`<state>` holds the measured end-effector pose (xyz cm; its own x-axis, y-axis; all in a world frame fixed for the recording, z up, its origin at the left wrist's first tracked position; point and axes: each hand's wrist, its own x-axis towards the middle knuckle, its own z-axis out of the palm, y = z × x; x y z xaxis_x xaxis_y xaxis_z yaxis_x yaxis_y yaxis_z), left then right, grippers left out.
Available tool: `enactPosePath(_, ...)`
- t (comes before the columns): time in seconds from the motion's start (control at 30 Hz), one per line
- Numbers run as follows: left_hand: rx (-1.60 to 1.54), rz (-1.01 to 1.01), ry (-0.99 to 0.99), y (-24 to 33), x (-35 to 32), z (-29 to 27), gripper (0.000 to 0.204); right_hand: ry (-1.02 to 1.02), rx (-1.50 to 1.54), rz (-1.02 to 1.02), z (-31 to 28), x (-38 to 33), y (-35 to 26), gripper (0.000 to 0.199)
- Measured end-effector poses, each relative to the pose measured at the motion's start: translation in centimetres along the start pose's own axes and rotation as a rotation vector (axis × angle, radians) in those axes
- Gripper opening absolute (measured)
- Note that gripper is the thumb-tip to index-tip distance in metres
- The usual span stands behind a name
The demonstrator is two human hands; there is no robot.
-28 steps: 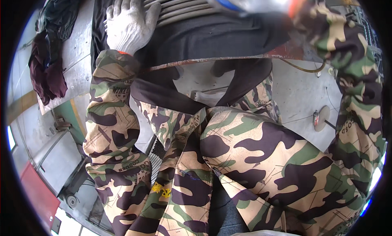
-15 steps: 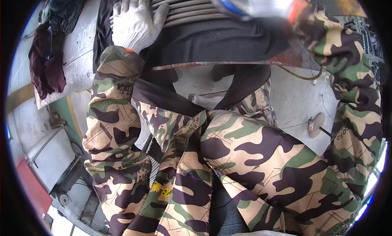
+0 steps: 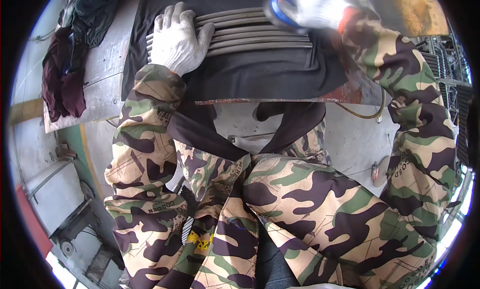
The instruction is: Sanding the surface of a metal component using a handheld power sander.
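Note:
Several thin grey metal rods (image 3: 250, 41) lie side by side on a black cloth (image 3: 240, 79) over the work table. Across their left part rests my left hand (image 3: 179, 44), in a white knitted glove, palm down with the fingers spread. My right hand (image 3: 317, 8), gloved the same way, is over the far right part of the rods. It grips a round-edged thing with a blue rim (image 3: 280, 11); motion blur and the glove hide what kind it is. The right ends of the nearer rods show below this hand.
Dark crumpled cloths (image 3: 64, 79) lie on the table's left side. A yellowish-brown worn surface (image 3: 417, 11) is at the far right, beside stacked dark metal parts (image 3: 440, 59). The table's reddish front edge (image 3: 340, 96) crosses before my lap. A wheeled metal frame (image 3: 75, 229) stands lower left.
The view has shifted, so the table sits lower in the picture. My right hand has moved farther away across the rods, uncovering their right ends. My left hand stays on the rods.

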<state>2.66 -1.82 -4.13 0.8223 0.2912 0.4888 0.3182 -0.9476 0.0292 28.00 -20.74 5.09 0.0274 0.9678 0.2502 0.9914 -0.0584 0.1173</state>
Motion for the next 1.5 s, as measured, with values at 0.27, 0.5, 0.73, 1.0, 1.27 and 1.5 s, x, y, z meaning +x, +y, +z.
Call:
enactPosePath(0.27,0.102,-0.010,-0.044,0.3,1.5,0.6,0.059,-0.049,-0.024,0.036,-0.2,0.1,0.3,0.025)
enactPosePath(0.5,0.000,-0.017,-0.063,1.3,-0.3,-0.5,0.051,-0.108,0.024,-0.075,-1.2,-0.3,-1.4,0.025)
enactPosePath(0.73,0.104,-0.027,0.144,0.1,-0.8,-0.5,0.046,-0.072,0.107,-0.137,-2.3,0.9,-3.7,0.025)
enactPosePath(1.0,-0.015,-0.250,-0.144,1.0,0.7,-0.9,0.063,-0.049,0.014,-0.075,0.5,1.6,-3.0,0.027)
enactPosePath(1.27,-0.063,-0.287,-0.142,0.9,1.4,-0.3,0.062,-0.096,-0.041,-0.041,1.0,3.6,-3.0,0.025)
enactPosePath(1.5,-0.082,-0.300,-0.069,0.4,1.4,0.2,0.060,-0.009,0.045,-0.167,0.6,1.7,-5.8,0.026)
